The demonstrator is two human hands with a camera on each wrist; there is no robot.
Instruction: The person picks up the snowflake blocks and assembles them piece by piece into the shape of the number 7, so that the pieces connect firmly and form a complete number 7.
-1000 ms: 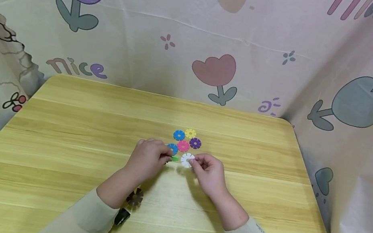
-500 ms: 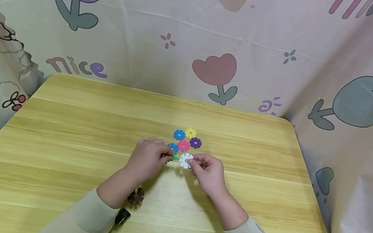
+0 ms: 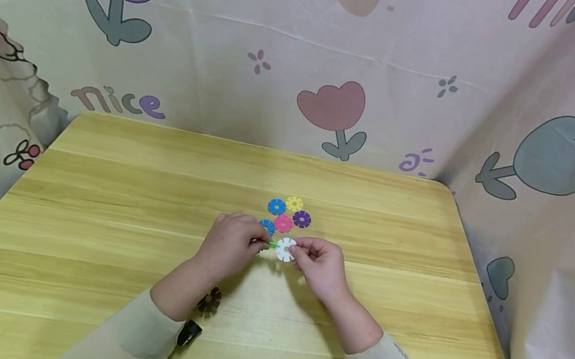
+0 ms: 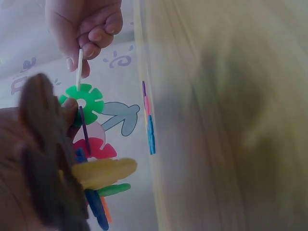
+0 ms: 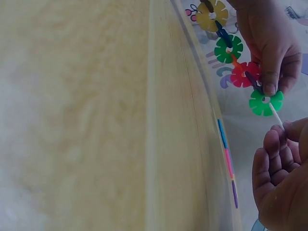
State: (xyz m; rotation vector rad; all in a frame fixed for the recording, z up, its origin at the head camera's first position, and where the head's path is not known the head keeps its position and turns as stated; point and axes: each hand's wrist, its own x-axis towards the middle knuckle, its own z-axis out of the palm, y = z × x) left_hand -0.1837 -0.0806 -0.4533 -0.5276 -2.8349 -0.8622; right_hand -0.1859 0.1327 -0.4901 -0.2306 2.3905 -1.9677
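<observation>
My left hand (image 3: 233, 240) pinches the green disc (image 5: 259, 108) at the end of a chain of slotted plastic snowflake discs. Behind that green disc the chain runs through purple, red (image 5: 240, 77), orange, another green (image 5: 222, 54), blue and yellow (image 5: 207, 20) pieces. A brown disc (image 3: 214, 302) at its far end hangs below the left wrist. Between the thumb and fingers of my right hand (image 3: 321, 266) is a white disc (image 3: 280, 255). Seen edge-on in the right wrist view, the white disc meets the green disc's rim at a right angle.
Several loose discs lie flat on the wooden table (image 3: 119, 209) beyond the hands: blue (image 3: 271, 208), yellow (image 3: 289, 205), purple (image 3: 306, 221), pink (image 3: 278, 225) and another blue (image 3: 266, 224). A printed curtain (image 3: 213, 80) hangs behind the table and along its sides.
The white disc has moved slightly left in my right hand, closing the gap to the green disc, and its edge now meets it. The loose discs have stayed where they were.
</observation>
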